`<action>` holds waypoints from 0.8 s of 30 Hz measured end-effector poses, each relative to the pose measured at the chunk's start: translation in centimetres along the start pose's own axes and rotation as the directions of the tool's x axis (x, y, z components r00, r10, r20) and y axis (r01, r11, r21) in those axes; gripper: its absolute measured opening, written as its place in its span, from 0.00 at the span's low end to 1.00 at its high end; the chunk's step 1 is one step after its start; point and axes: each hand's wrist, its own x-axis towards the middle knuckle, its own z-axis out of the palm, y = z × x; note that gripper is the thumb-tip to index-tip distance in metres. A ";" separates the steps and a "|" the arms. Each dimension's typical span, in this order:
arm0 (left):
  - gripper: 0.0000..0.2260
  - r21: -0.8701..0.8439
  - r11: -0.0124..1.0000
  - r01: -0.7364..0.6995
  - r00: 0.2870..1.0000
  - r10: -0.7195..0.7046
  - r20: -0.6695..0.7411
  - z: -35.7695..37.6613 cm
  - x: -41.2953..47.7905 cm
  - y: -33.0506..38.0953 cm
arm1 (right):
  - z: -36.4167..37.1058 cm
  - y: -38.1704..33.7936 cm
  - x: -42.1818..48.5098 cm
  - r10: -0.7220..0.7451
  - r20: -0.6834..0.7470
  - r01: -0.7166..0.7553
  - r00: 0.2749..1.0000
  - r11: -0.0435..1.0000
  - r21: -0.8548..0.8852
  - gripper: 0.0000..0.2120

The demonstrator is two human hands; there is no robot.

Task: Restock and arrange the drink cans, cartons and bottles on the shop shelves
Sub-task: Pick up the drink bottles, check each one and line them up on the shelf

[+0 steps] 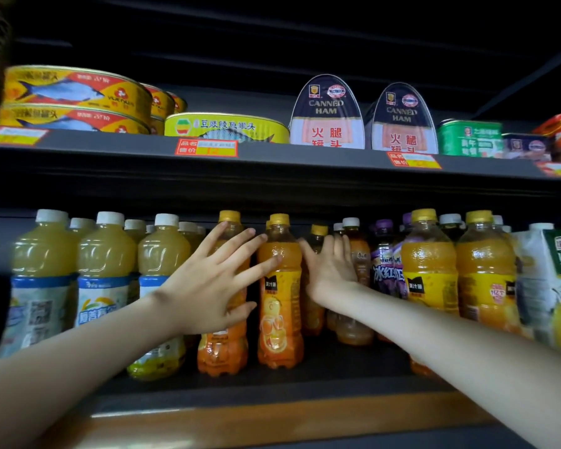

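On the lower shelf [337,367], mid-row, an orange juice bottle [280,312] stands upright: yellow cap, orange drink, yellow-and-orange label. The left hand [208,283] lays spread, straight fingers against it. The right hand [329,273], fingers straight, reaches just right of it.

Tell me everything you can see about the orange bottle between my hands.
The orange bottle is clear plastic, full of orange drink, with a yellow cap and an orange-and-yellow label. It stands upright on the lower shelf. Straight fingers of the left hand touch its shoulder; the right hand is open at its other side.
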 end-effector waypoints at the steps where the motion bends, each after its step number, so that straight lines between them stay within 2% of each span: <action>1: 0.31 0.005 1.000 0.001 1.000 -0.002 0.010 0.0 0.0 0.1 | 0.1 0.2 -0.3 -0.021 -0.011 0.021 1.000 1.000 0.019 0.41; 6: 0.31 0.040 0.999 0.021 0.998 -0.023 0.060 -0.9 0.1 0.7 | 0.5 0.9 -1.6 -0.100 -0.028 0.103 0.995 0.978 0.182 0.40; 9: 0.31 0.106 0.994 0.030 0.997 -0.037 0.064 -2.5 0.5 1.5 | 0.2 0.6 -1.6 -0.177 -0.044 0.181 0.983 0.928 0.326 0.38; 12: 0.26 0.078 0.979 0.187 0.980 -0.191 0.048 -4.7 1.0 2.7 | 0.0 0.5 -1.8 -0.174 -0.057 0.183 0.983 0.900 0.395 0.36; 16: 0.26 -0.022 0.924 0.382 0.924 -0.381 0.041 -6.8 0.8 4.3 | -1.7 1.9 -3.1 -0.118 -0.085 0.145 0.989 0.849 0.508 0.35; 21: 0.26 -0.109 0.842 0.528 0.848 -0.530 0.017 -9.2 1.2 7.1 | -5.4 4.7 -7.3 -0.202 -0.289 0.335 0.936 0.768 0.546 0.33; 24: 0.24 -0.183 0.770 0.611 0.783 -0.622 -0.004 -10.9 1.7 9.7 | -7.1 6.3 -10.5 -0.159 -0.388 0.377 0.908 0.717 0.586 0.31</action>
